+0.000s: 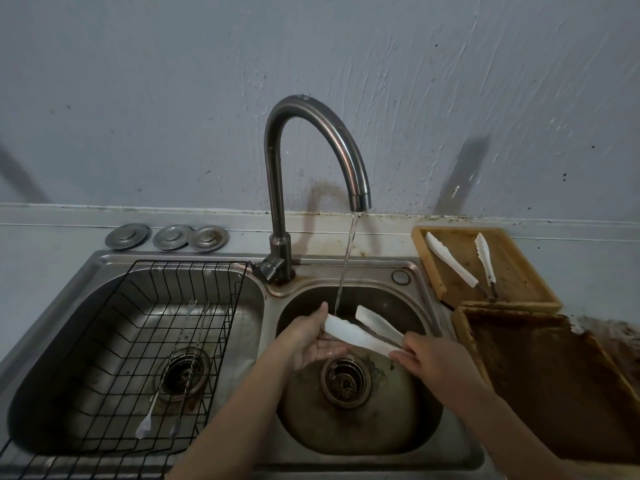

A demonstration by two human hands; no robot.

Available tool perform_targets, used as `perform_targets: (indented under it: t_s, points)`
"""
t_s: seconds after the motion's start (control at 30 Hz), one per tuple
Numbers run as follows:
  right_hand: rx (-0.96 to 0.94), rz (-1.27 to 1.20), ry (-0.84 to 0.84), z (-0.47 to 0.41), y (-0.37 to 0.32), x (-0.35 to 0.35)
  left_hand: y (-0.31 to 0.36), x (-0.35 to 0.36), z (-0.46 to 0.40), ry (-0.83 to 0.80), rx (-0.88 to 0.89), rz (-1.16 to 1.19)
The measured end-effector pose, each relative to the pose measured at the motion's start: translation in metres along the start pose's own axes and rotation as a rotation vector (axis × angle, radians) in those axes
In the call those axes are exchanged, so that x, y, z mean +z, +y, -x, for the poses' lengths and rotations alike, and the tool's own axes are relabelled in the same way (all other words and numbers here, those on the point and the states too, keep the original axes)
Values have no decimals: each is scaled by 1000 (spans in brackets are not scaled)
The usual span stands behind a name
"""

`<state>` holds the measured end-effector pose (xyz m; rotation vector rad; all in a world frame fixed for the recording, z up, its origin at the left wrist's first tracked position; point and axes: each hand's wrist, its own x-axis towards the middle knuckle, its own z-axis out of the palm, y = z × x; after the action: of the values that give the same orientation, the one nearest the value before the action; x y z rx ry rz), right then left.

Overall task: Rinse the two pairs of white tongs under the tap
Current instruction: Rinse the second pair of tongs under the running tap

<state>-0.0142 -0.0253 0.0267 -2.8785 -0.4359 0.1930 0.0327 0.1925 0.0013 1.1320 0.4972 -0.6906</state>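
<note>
The left hand [313, 342] is supporting one wet arm of the white tongs [360, 336] with curled fingers, under the water stream [346, 268]. The right hand [427, 363] is pinching the hinge end. They are probably light, stiff and slippery. The second tongs [460, 263] are waiting in the wooden tray [429, 268].

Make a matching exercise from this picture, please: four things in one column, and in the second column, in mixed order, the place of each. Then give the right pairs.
Things
1. tongs in the hands
2. second pair of tongs
3. three metal sink plugs
4. black wire rack

Places
A. on the counter behind the left basin
B. in the wooden tray right of the sink
C. over the right basin, beside the tap's stream
D. across the left basin

Pairs: 1-C, 2-B, 3-A, 4-D
</note>
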Motion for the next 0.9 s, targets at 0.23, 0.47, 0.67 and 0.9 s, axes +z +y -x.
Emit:
perform_targets:
  t_s: [0.23, 0.47, 0.67, 0.9]
  points:
    - [-63, 232, 97, -7, -7, -2, 14, 10, -5, 87, 198, 121]
    - [9, 236, 208, -21, -15, 5, 10, 41, 0, 123, 363, 375]
    - [-34, 140, 256, -24, -22, 0, -15, 68, 2, 3, 208, 314]
    - [-42, 80, 281, -23, -27, -6, 17, 34, -4, 70, 292, 518]
